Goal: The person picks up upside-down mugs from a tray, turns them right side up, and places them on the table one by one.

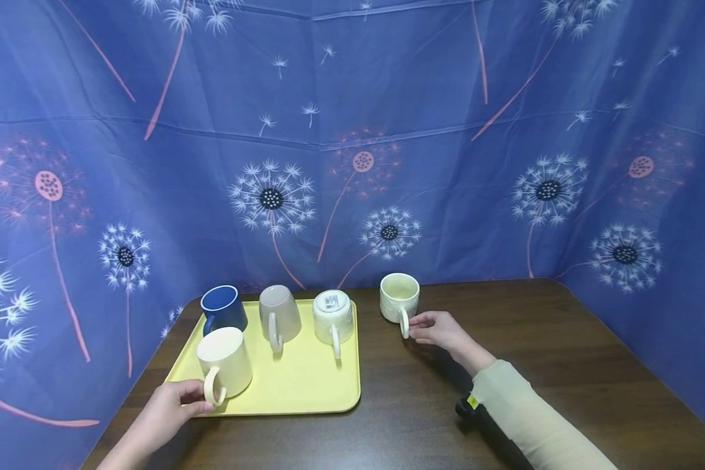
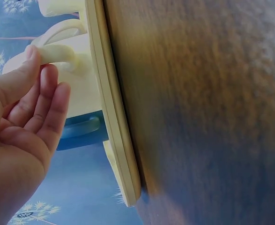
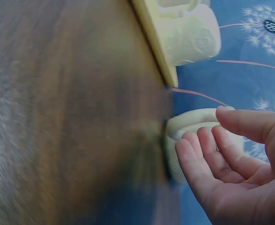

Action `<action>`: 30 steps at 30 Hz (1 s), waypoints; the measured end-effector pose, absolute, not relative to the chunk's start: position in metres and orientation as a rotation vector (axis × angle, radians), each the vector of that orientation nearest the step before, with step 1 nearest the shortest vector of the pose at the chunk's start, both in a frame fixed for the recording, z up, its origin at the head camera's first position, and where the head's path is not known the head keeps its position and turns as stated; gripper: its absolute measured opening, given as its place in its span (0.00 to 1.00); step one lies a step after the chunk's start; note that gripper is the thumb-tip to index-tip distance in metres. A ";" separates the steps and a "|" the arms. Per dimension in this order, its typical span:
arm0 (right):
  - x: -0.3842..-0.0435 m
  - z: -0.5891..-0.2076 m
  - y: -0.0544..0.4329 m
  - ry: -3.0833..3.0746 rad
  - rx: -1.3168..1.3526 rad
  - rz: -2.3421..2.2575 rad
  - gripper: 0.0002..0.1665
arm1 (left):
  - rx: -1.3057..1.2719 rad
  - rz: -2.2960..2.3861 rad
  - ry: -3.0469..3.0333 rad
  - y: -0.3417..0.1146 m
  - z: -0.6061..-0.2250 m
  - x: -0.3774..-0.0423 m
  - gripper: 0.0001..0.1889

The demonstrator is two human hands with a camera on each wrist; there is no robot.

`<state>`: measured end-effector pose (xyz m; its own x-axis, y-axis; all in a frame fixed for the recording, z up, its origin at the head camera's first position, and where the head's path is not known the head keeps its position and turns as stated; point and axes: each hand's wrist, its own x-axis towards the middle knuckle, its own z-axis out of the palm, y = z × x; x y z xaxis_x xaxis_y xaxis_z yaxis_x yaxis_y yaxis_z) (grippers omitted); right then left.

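At the tray's front left corner stands a cream mug [image 1: 228,362], apparently upside down. My left hand [image 1: 173,408] pinches its handle between thumb and fingers, as the left wrist view [image 2: 27,108] shows. On the bare table right of the tray, an upright off-white mug [image 1: 395,300] has its handle toward me. Thumb and fingertips of my right hand [image 1: 443,331] pinch that handle [image 3: 191,121]. The yellow tray [image 1: 294,391] also bears an upright blue mug [image 1: 228,310], an upside-down grey mug [image 1: 282,313] and an upside-down white mug [image 1: 333,320] with a label on its base.
The dark wooden table [image 1: 411,405] reaches back to a blue dandelion-print cloth [image 1: 446,163] that hangs behind and at both sides. A small black item with a yellow-green tag [image 1: 472,399] shows at the right sleeve.
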<state>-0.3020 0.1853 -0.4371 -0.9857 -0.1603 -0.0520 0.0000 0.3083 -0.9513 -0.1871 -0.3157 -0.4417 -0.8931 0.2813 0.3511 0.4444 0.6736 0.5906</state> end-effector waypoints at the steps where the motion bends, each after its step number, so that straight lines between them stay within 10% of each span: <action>1: -0.301 -0.434 0.187 2.413 -0.157 -1.764 0.19 | -0.564 -1.020 -2.646 -0.315 -0.441 -0.187 0.06; 30: -0.255 -0.374 0.164 2.494 -0.596 -1.631 0.17 | -0.141 -0.953 -2.536 -0.276 -0.418 -0.178 0.06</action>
<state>-0.2552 0.1643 -0.3736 -0.9181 -0.3760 0.1254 -0.2656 0.3487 -0.8988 -0.1775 -0.2764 -0.4184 -0.9044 -0.0530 0.4234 0.2391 0.7590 0.6056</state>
